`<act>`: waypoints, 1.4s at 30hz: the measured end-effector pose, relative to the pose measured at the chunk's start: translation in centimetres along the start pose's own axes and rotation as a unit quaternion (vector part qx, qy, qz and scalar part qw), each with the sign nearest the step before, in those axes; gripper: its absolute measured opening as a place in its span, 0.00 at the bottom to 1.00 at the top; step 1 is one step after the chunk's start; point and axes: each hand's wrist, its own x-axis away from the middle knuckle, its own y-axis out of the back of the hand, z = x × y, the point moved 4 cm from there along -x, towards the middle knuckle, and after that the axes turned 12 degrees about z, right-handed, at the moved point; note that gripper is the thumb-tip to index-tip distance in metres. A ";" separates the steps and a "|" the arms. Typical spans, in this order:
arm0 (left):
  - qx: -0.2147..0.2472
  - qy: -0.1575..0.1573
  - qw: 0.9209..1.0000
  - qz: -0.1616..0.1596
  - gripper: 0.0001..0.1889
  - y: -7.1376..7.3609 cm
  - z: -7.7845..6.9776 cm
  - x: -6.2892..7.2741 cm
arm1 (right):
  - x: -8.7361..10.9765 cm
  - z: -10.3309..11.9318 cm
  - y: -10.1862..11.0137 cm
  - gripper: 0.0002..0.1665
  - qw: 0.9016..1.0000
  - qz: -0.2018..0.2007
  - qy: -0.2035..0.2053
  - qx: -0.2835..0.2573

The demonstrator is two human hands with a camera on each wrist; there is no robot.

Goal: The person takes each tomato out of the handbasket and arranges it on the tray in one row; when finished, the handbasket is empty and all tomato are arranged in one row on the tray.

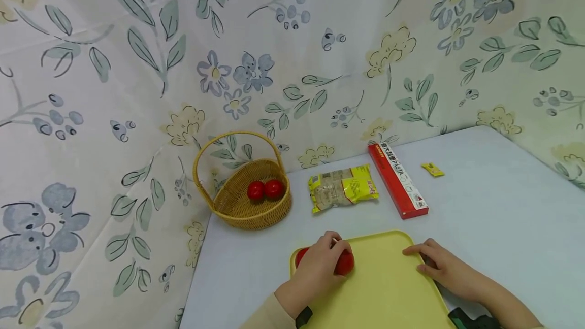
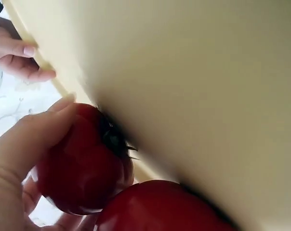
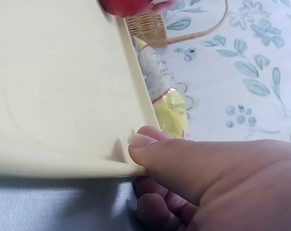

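In the head view my left hand (image 1: pixel 319 267) reaches over the far left corner of a yellow tray (image 1: pixel 379 288). It holds a red tomato (image 1: pixel 345 263), thumb on one side and fingers round the other, as the left wrist view shows. A second tomato (image 2: pixel 157 209) lies right beside the held one; in the head view the hand partly covers it. My right hand (image 1: pixel 450 270) is at the tray's right rim. In the right wrist view the thumb (image 3: pixel 150 149) lies on top of the rim with the fingers curled underneath, gripping the corner.
A wicker basket (image 1: pixel 260 222) with two tomatoes (image 1: pixel 265 190) stands at the back left. To its right lie a yellow, see-through food packet (image 1: pixel 343 187), a red pasta box (image 1: pixel 393 179) and a small yellow sachet (image 1: pixel 432 169). Floral cloth (image 1: pixel 274 65) hangs behind the white table.
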 end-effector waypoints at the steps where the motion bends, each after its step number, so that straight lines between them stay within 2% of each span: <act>1: -0.005 0.004 1.000 0.005 0.32 -0.1 0.1 0.1 | 0.0 0.0 0.0 0.21 1.000 0.000 0.003 0.002; 9: -0.017 0.013 0.999 0.032 0.35 -0.1 0.7 0.8 | -0.3 0.2 -0.1 0.21 1.000 0.003 -0.016 0.000; 19: -0.037 0.030 0.999 0.027 0.37 -0.1 0.8 0.4 | 0.0 0.4 0.1 0.22 1.000 0.006 -0.017 0.004; 26: -0.032 0.054 0.998 0.003 0.38 0.0 0.9 0.2 | 0.0 0.4 0.1 0.22 1.000 0.012 -0.020 0.004; 34: -0.071 0.037 0.997 0.021 0.43 0.5 0.8 0.3 | 0.0 0.3 0.0 0.22 1.000 0.008 -0.018 -0.002; 37: -0.037 0.034 0.999 0.009 0.41 2.3 1.3 0.8 | 0.0 0.4 0.1 0.21 1.000 0.010 -0.013 0.001; 39: 0.000 0.034 0.999 -0.022 0.37 4.6 2.3 1.4 | 0.0 0.5 0.2 0.21 1.000 0.012 -0.011 0.005; 42: 0.040 0.047 0.995 -0.082 0.30 8.8 4.7 2.3 | 0.1 0.5 0.1 0.22 1.000 0.014 -0.015 0.002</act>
